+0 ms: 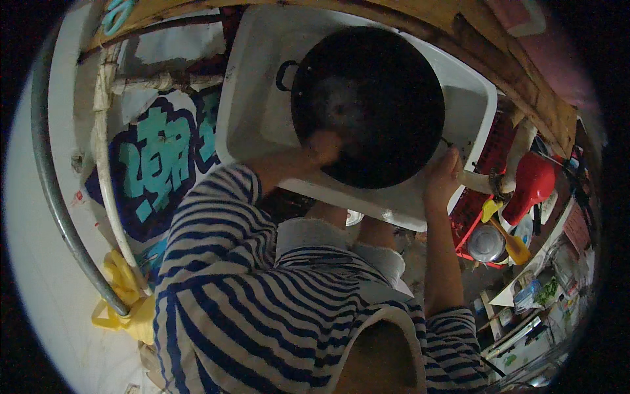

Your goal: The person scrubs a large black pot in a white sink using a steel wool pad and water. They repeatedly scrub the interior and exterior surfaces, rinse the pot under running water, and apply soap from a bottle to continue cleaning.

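A large black wok [379, 103] sits tilted in a white rectangular sink [248, 98]. One of its loop handles [286, 75] sticks out on the left side. My right hand [442, 175] grips the wok at its right edge, where the other handle is mostly hidden behind my fingers. Over the lower left of the wok's dark surface is my left hand [324, 147], blurred by motion. Whether it holds anything, such as a cloth or scrubber, cannot be made out.
Wooden planks [472, 54] run above the sink's far edge. White pipes [103, 147] and a grey hose [54, 197] stand left, near a yellow plastic bag [123, 295]. Right of the sink, a red basket [465, 216] holds utensils beside a red ladle-like item [529, 187].
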A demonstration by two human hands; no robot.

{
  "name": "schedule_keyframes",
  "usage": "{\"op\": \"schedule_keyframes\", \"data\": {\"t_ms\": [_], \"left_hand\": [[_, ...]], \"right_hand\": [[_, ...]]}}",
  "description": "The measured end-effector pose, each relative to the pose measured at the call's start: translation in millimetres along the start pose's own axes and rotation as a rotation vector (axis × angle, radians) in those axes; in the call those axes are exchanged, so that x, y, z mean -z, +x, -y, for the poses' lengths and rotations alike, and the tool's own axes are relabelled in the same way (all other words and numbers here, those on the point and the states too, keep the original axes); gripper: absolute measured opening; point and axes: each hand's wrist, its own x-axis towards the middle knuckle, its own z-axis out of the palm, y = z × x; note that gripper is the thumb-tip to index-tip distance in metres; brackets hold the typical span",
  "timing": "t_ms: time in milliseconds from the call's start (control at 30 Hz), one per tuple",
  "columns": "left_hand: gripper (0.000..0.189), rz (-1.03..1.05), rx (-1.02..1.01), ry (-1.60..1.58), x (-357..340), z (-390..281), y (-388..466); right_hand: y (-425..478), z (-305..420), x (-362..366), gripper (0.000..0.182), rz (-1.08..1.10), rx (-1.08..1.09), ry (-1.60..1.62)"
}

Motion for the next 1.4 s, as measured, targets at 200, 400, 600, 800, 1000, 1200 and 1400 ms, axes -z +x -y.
{"op": "schedule_keyframes", "data": {"t_ms": [200,400,600,800,1000,1200,1400], "left_hand": [[0.040,-0.317,0.198,0.338,-20,115,75],[0.035,-0.149,-0.077,0.237,-40,24,20],[0.038,-0.244,-0.273,0.627,94,101,62],[0.045,-0.320,-0.024,0.157,0,28,21],[0.044,-0.197,0.131,-0.574,-35,-129,42],[0.038,-0.194,0.200,-0.484,-55,-8,-7],[0.037,-0.100,0.179,0.054,38,88,56]], "right_hand": [[10,-14,-10,0.032,0.006,0.098,-0.017],[7,-6,-4,0.033,-0.016,-0.025,0.092],[16,-27,8,0.036,0.008,0.145,-0.148],[30,-63,14,0.036,-0.057,0.330,-0.264],[21,-35,6,0.034,-0.042,0.205,-0.126],[32,-48,13,0.033,-0.039,0.164,-0.102],[20,-31,11,0.032,-0.035,0.050,0.055]]}}
